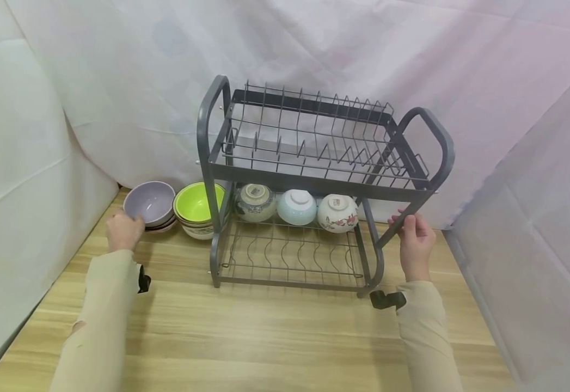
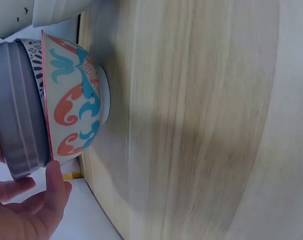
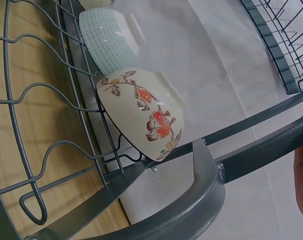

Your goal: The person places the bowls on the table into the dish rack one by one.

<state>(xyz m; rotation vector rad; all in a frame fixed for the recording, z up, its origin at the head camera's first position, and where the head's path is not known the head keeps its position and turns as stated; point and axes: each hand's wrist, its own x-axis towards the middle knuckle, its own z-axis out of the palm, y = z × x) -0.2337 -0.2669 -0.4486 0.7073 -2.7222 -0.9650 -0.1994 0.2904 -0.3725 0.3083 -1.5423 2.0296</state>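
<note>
My left hand (image 1: 124, 230) is at the front left of a bowl stack, thumb and fingers round the edge of the top purple-grey bowl (image 1: 148, 202). One fingertip meets the rim of the orange-and-teal patterned bowl (image 2: 74, 100) lower in that stack. On the other side my right hand (image 1: 416, 242) grips the right post of a dark grey two-tier dish rack (image 1: 285, 177), thumb in front and fingers behind. Three overturned bowls line the back of its lower tier: a dark-patterned one (image 1: 255, 203), a pale blue one (image 1: 296, 208) and a white flowered one (image 1: 337, 213).
A second stack, topped by a lime green bowl (image 1: 195, 202), stands between the purple-grey bowl and the rack's left leg. The upper tier (image 1: 309, 133) holds only its wire dividers. White cloth (image 1: 118, 71) hangs behind and at both sides of the wooden table (image 1: 265, 337).
</note>
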